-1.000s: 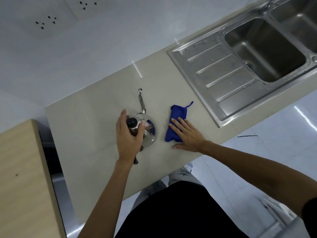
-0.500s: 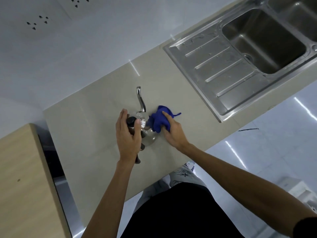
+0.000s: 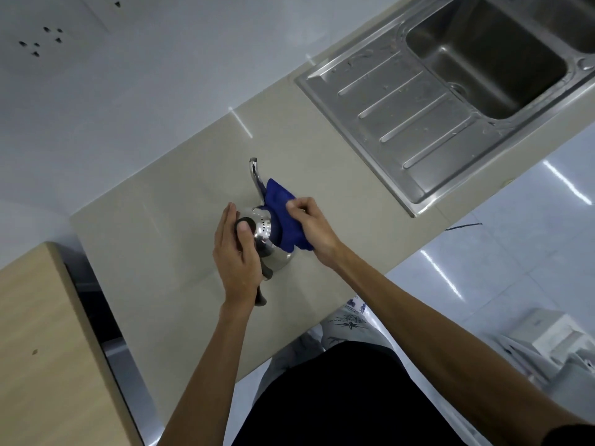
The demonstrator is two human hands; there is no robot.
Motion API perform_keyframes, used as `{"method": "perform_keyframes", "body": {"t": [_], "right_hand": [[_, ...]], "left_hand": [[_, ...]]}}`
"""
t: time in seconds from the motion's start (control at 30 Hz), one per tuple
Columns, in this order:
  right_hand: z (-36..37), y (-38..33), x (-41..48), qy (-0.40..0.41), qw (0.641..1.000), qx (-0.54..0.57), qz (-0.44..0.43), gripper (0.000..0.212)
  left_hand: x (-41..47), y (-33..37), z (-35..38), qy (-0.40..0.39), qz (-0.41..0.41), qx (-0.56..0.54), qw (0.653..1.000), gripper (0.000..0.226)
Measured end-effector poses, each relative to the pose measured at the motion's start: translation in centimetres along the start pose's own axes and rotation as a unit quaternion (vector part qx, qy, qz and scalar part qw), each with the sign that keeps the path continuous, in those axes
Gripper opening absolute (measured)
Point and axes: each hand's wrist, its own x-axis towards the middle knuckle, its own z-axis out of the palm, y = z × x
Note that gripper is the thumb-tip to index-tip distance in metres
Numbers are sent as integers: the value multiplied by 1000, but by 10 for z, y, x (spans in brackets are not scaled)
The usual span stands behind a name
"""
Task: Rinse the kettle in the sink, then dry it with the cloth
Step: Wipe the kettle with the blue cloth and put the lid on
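Two hands work on one small steel kettle (image 3: 279,258), which stands upright near the middle of the beige tabletop (image 3: 154,226), well apart from the sink (image 3: 450,43) at about 2 o'clock. The kettle's spout (image 3: 255,173) points to 12 o'clock and its dark handle (image 3: 260,297) sticks out toward 6 o'clock, under the wrist.

The left hand (image 3: 236,255) lies over the top of the kettle, thumb on the black lid knob (image 3: 242,225) and fingers along the knob's 9 o'clock side. This grip looks meant to pin the pot and its lid down so the rubbing does not slide or tip them.

The right hand (image 3: 314,228) is closed round a bunched blue cloth (image 3: 279,206) and presses it against the kettle's body on the 1 to 3 o'clock side, up against the base of the spout. Bunching gives a thick pad that follows the curved steel.

Drops lie on the draining board (image 3: 402,107), so rinsing seems done and drying is the step in hand. The side under the left hand, the handle and the spout tip are not yet covered by the cloth; reaching them will likely call for turning the kettle or shifting the hold.
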Motion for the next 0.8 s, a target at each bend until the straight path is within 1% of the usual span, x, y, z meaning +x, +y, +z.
{"method": "perform_keyframes", "body": {"t": [0.07, 0.17, 0.23, 0.3, 0.37, 0.4, 0.47, 0.53, 0.57, 0.6, 0.7, 0.73, 0.8], "right_hand": [[10, -2, 16, 4, 1000, -28, 0, 37], [12, -6, 36, -20, 995, -87, 35, 39], [6, -7, 43, -36, 993, -93, 67, 39], [6, -8, 43, -26, 991, -114, 71, 38], [16, -11, 26, 14, 988, -150, 27, 41], [24, -9, 11, 44, 986, -159, -13, 43], [41, -1, -26, 88, 973, -161, -137, 48], [53, 13, -46, 99, 955, -162, -227, 51], [54, 16, -43, 103, 952, -160, -241, 50], [52, 14, -33, 111, 955, -153, -227, 48], [32, 4, 7, 120, 973, -159, -113, 43], [26, 3, 14, 112, 976, -163, -92, 42], [27, 1, 7, 115, 976, -161, -93, 43]], "left_hand": [[1, -2, 1, 3, 6, -5, 1000, 52], [1, -2, 1, 7, 6, -8, 1000, 55], [0, -2, 1, 8, 10, -7, 1000, 55], [1, -3, 1, 8, 15, -3, 1000, 56], [2, -3, 2, 9, 18, -3, 1000, 56], [2, -3, 2, 11, 18, -5, 1000, 55], [1, -3, 3, 18, 9, -13, 1000, 52], [1, -2, 3, 20, -2, -20, 1000, 53], [2, -1, 3, 19, -5, -22, 1000, 53], [3, -1, 3, 18, -6, -24, 1000, 52], [3, -3, 2, 16, -7, -38, 999, 50], [3, -3, 3, 15, -8, -41, 999, 50], [3, -5, 3, 17, -14, -47, 999, 49]]}}
